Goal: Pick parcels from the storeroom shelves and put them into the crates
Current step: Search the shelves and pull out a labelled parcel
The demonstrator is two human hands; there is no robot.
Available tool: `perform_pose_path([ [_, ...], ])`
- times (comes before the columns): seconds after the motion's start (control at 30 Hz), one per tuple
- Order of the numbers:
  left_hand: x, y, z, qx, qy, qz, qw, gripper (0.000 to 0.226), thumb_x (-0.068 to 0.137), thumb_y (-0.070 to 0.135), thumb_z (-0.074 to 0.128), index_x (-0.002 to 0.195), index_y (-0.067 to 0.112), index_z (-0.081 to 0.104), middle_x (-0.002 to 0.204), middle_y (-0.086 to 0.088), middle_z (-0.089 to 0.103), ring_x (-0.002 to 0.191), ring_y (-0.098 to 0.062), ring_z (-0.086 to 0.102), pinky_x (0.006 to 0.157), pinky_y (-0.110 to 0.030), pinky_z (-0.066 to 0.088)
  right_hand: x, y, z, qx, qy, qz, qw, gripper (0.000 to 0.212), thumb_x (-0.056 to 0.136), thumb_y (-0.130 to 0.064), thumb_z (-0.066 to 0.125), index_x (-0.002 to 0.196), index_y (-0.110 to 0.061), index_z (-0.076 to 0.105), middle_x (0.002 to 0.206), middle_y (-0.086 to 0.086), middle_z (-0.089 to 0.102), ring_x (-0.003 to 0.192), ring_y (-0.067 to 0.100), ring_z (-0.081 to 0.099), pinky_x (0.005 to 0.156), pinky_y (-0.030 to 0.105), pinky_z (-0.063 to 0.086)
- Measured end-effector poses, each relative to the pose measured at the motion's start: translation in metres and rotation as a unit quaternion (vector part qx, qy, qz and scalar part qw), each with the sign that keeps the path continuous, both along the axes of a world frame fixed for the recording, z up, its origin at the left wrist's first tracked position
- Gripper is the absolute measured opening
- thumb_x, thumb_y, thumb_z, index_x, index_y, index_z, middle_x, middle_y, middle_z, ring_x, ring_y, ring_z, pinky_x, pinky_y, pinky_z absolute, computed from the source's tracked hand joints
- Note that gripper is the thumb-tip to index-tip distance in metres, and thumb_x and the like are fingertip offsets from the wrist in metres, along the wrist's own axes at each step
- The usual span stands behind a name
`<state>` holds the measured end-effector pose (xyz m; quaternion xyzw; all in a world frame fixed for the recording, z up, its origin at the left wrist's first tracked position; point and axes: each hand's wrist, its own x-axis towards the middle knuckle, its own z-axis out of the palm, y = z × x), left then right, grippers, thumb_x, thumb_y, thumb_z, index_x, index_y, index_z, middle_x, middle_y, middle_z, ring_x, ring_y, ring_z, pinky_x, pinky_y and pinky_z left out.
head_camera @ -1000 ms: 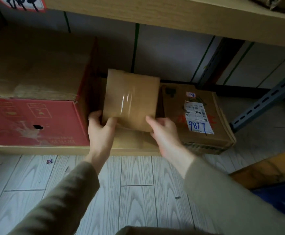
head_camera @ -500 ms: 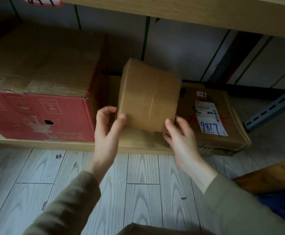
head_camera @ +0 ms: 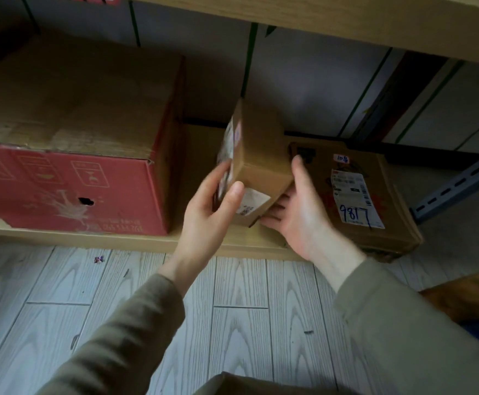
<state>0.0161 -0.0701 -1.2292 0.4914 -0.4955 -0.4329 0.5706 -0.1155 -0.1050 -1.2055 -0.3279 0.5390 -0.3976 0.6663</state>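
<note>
A small brown cardboard parcel is held just above the bottom shelf, tilted so its labelled face turns to the left. My left hand grips its left side, thumb on the near face by a white label. My right hand holds its right side and underside, fingers curled beneath it. No crate is in view.
A big red and brown carton stands on the shelf to the left. A flat brown box marked 9817 lies to the right. Another shelf board runs overhead. Pale wood floor lies below, with a brown box edge at right.
The parcel has been turned between both hands, its broad taped face rotating away and a labelled face coming into sight on the left. The view has shifted closer.
</note>
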Motion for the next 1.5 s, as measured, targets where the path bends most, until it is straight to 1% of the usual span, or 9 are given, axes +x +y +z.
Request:
perform_pose_path([
  [0.17, 0.005, -0.004, -0.005, 0.030, -0.001, 0.070, 0.997, 0.026, 0.093, 0.022, 0.055, 0.118, 0.021, 0.057, 0.116, 0.004, 0.060, 0.112, -0.013, 0.058, 0.090, -0.026, 0.050, -0.009, -0.001, -0.005, 0.044, -0.137, 0.023, 0.989, 0.072, 0.081, -0.065, 0.043, 0.135, -0.018, 0.048, 0.124, 0.015, 0.062, 0.116, 0.030, 0.057, 0.105, 0.048, 0.037],
  [0.27, 0.011, -0.007, -0.008, 0.110, 0.094, 0.124, 0.982, 0.055, 0.081, 0.032, 0.068, 0.129, 0.013, 0.048, 0.121, 0.000, 0.060, 0.113, -0.015, 0.058, 0.094, -0.033, 0.050, -0.010, 0.005, -0.013, 0.052, -0.227, -0.032, 0.972, 0.059, 0.090, -0.051, 0.043, 0.136, -0.015, 0.045, 0.126, 0.019, 0.059, 0.118, 0.034, 0.055, 0.107, 0.048, 0.036],
  [0.33, 0.012, -0.006, -0.007, 0.132, 0.168, 0.102, 0.971, 0.041, 0.086, 0.026, 0.062, 0.124, 0.011, 0.054, 0.113, -0.004, 0.066, 0.105, -0.018, 0.063, 0.086, -0.031, 0.051, -0.011, 0.008, -0.018, 0.056, -0.255, -0.053, 0.964, 0.053, 0.092, -0.042, 0.044, 0.137, -0.014, 0.043, 0.126, 0.020, 0.060, 0.119, 0.034, 0.055, 0.107, 0.049, 0.036],
  [0.63, 0.018, 0.000, -0.013, 0.120, 0.198, 0.137, 0.963, 0.043, 0.090, 0.006, 0.050, 0.131, 0.016, 0.050, 0.126, -0.010, 0.060, 0.118, -0.025, 0.056, 0.093, -0.031, 0.043, -0.005, 0.005, -0.020, 0.022, -0.179, -0.142, 0.973, 0.044, 0.098, -0.004, 0.037, 0.129, -0.032, 0.050, 0.122, 0.010, 0.063, 0.112, 0.030, 0.060, 0.090, 0.051, 0.050],
  [0.87, 0.017, 0.001, -0.011, 0.113, 0.191, 0.148, 0.964, 0.037, 0.090, 0.006, 0.049, 0.125, 0.019, 0.053, 0.120, -0.008, 0.061, 0.105, -0.019, 0.057, 0.087, -0.029, 0.044, -0.002, 0.008, -0.018, 0.025, -0.171, -0.148, 0.974, 0.040, 0.098, -0.008, 0.040, 0.128, -0.033, 0.050, 0.124, 0.009, 0.063, 0.111, 0.028, 0.061, 0.090, 0.050, 0.050],
  [0.97, 0.013, -0.001, -0.009, 0.122, 0.182, 0.178, 0.959, 0.024, 0.090, 0.010, 0.048, 0.107, 0.024, 0.056, 0.097, -0.003, 0.059, 0.088, -0.017, 0.051, 0.069, -0.026, 0.040, -0.003, 0.013, -0.014, -0.004, -0.136, -0.104, 0.985, 0.025, 0.094, -0.036, 0.048, 0.119, -0.033, 0.052, 0.123, 0.004, 0.063, 0.113, 0.023, 0.060, 0.090, 0.043, 0.050],
  [1.07, 0.010, -0.006, -0.008, 0.138, 0.182, 0.219, 0.948, 0.015, 0.091, 0.017, 0.046, 0.091, 0.030, 0.054, 0.099, -0.001, 0.056, 0.092, -0.019, 0.054, 0.072, -0.032, 0.041, -0.005, 0.019, -0.008, -0.076, -0.045, -0.031, 0.996, 0.055, 0.074, -0.055, 0.057, 0.123, -0.031, 0.051, 0.113, -0.005, 0.067, 0.105, 0.012, 0.064, 0.096, 0.039, 0.048],
  [1.23, -0.005, -0.006, 0.006, 0.149, 0.177, 0.251, 0.940, 0.018, 0.094, 0.018, 0.041, 0.086, 0.028, 0.054, 0.093, 0.002, 0.055, 0.093, -0.019, 0.054, 0.074, -0.037, 0.041, -0.017, 0.027, 0.002, -0.110, 0.001, -0.040, 0.993, 0.052, 0.076, -0.030, 0.071, 0.123, -0.030, 0.048, 0.113, -0.005, 0.067, 0.102, 0.010, 0.064, 0.097, 0.039, 0.048],
  [1.5, -0.072, 0.033, 0.093, 0.299, 0.081, 0.147, 0.939, 0.024, 0.099, 0.021, 0.037, 0.081, 0.016, 0.052, 0.082, -0.005, 0.060, 0.084, -0.022, 0.059, 0.071, -0.031, 0.047, -0.082, 0.074, 0.076, 0.023, -0.051, -0.121, 0.991, 0.040, 0.083, -0.021, 0.066, 0.121, -0.022, 0.053, 0.114, 0.003, 0.068, 0.103, 0.019, 0.065, 0.095, 0.037, 0.049],
])
